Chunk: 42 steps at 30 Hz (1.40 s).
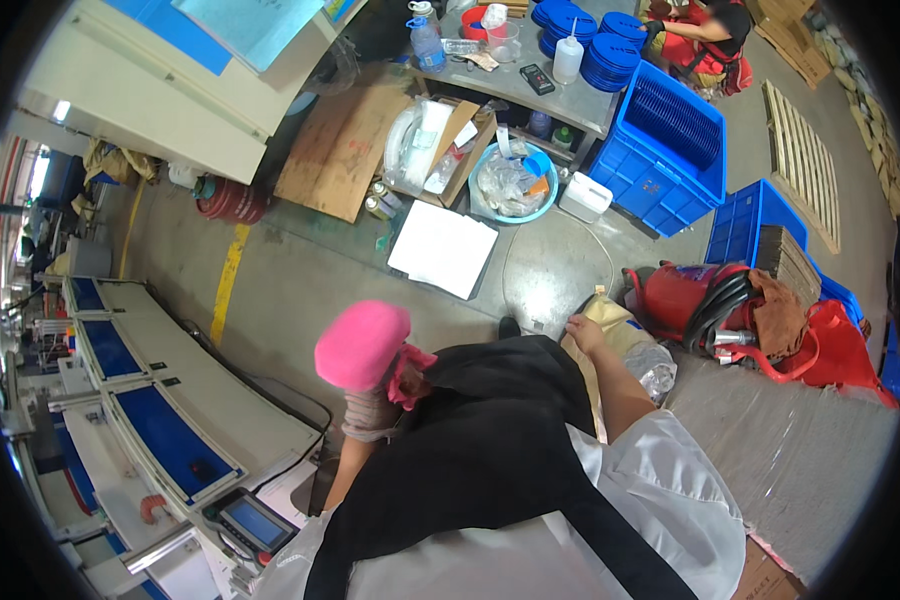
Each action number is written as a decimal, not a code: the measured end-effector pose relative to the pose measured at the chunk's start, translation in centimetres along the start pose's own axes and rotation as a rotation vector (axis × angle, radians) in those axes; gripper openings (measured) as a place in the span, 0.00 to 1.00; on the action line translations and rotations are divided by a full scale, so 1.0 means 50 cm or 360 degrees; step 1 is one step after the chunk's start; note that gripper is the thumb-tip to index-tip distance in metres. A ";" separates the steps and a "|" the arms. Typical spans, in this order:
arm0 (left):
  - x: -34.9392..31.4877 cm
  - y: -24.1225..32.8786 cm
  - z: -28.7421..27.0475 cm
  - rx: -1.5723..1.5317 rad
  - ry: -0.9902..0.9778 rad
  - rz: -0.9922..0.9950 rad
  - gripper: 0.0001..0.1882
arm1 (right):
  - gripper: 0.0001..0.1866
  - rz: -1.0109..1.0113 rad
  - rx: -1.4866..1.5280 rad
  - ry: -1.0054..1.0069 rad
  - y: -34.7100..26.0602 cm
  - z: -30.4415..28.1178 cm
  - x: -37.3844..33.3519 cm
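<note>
My bare right hand [585,333] hangs at my right side, fingers curled in; nothing shows in them. Just beyond and below it is a tan sack [625,328], with clear plastic at its lower part; whether they touch I cannot tell. On my left, a grey ribbed knit cuff [370,416] sits at the wrist. My left hand [407,382] is mostly hidden there by a bright pink, rounded soft thing [362,345] and crumpled pink cloth [415,362]. Its fingers cannot be made out. A black apron [480,420] covers my front.
Left stands a long white machine bench with blue panels [175,440] and a control screen [255,522]. Ahead are a white board [443,250], a blue basin [545,205] and a crate [660,190]. A red vacuum [685,300] with black hose stands right. A person [705,45] works far off.
</note>
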<state>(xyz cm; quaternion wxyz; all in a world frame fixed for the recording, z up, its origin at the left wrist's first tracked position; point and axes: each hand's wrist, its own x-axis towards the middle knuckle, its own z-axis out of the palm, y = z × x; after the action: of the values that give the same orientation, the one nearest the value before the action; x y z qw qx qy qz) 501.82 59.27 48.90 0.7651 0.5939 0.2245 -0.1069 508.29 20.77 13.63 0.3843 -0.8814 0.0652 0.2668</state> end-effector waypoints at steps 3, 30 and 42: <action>0.056 0.044 -0.027 -0.0026 0.0101 -0.0042 0.22 | 0.18 0.0155 0.0266 0.0012 -0.063 -0.013 0.063; 0.535 0.187 -0.359 -0.0438 0.0210 0.0272 0.18 | 0.24 0.0020 -0.0428 -0.0134 -0.410 -0.101 0.285; 0.664 0.164 -0.160 0.0083 0.0516 -0.0091 0.20 | 0.20 0.0127 -0.0150 -0.0231 -0.319 -0.151 0.728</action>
<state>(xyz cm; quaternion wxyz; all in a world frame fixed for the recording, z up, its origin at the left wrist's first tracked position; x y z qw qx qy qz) 532.70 72.57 38.79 0.6999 0.6164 0.3590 -0.0371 547.49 29.77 9.19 0.3352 -0.8736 0.0595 0.3477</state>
